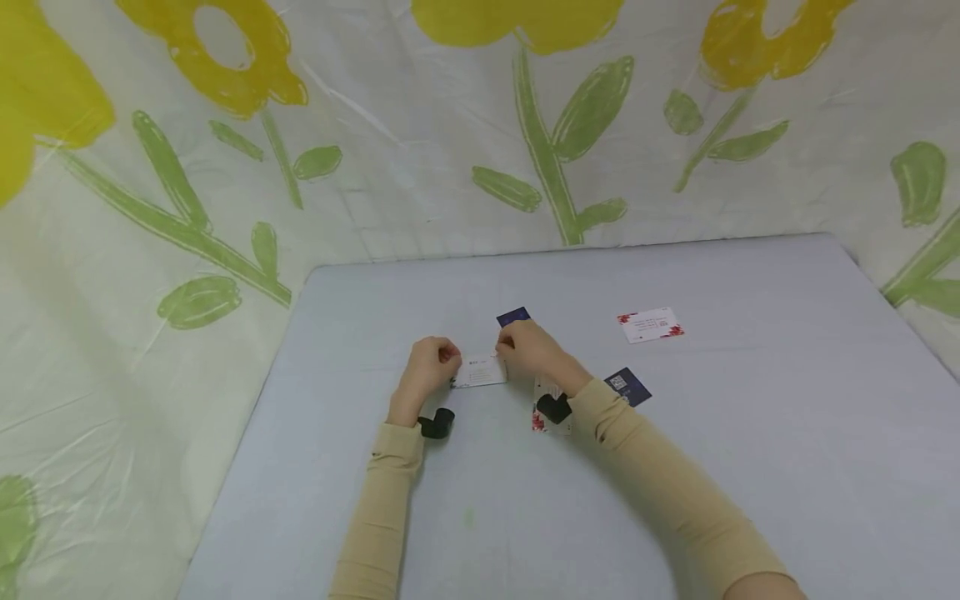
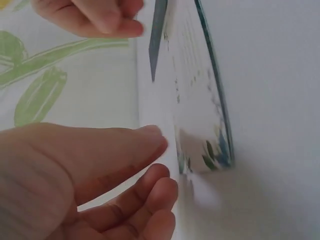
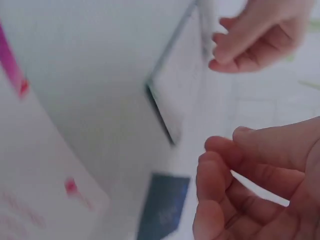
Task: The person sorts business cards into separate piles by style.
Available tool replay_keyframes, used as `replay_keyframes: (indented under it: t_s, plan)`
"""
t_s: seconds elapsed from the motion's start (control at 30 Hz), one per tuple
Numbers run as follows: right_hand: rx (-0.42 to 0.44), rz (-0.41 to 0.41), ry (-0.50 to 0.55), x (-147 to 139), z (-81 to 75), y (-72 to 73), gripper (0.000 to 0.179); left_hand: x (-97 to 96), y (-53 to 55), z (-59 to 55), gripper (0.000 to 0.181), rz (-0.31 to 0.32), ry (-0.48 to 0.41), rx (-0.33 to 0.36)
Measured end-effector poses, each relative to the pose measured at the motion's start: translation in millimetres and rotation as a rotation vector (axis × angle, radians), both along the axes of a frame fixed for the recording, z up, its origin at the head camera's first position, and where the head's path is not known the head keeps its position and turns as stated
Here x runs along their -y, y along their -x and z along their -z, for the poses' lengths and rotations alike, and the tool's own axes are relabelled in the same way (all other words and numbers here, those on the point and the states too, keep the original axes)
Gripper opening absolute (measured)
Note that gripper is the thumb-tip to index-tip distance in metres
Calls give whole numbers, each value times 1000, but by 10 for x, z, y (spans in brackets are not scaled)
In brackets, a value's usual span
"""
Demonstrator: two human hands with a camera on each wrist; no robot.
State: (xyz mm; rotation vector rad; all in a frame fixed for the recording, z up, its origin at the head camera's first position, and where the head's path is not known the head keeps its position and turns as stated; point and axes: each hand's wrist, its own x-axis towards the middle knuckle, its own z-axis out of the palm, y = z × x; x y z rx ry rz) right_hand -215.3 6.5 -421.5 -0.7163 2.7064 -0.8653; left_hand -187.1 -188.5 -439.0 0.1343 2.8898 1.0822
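Evenly flanked: left hand [image 1: 430,367] and right hand [image 1: 531,348] on either side of a white card [image 1: 483,373]

A flower-painted curtain [image 1: 420,167] hangs behind the far edge of a grey-blue table [image 1: 787,483]. Over it reach a left sleeve [image 1: 378,508], running roughly along the table's left edge, and a right sleeve [image 1: 675,492], slanting inward.

Both hands curl towards each other at the white card's two ends, probably so it can be handled evenly. The left thumb and fingers [image 2: 162,194] are slightly apart with nothing between them; the right thumb [image 3: 275,145] rests against the index finger [image 3: 221,148], with no card visible in that grip either.

The white card is mid-table, nearer the left edge than the right; whether it lies fully flat I cannot tell. Four others are spread about, perhaps to keep each separately reachable: a red-flowered card [image 1: 651,325] towards the far right corner, a dark coded card [image 1: 630,387] beside the right sleeve, a dark blue card [image 1: 513,315] just beyond the right hand, and a half-hidden card [image 1: 538,420] by the right wrist.
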Motion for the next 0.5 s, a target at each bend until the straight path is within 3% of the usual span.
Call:
replay_keyframes:
  t_s: [0.1,0.27,0.5]
  plan:
    - [1,-54,75,-190,-86,35,17,-53,-24,-30,10,22,-18,-31]
    - [-19,-206,95,-508,-177,81,12,-269,-152,-139,13,71,-21,-52]
    - [-7,-390,-19,-789,-123,54,24,-735,-435,-204,36,184,68,14]
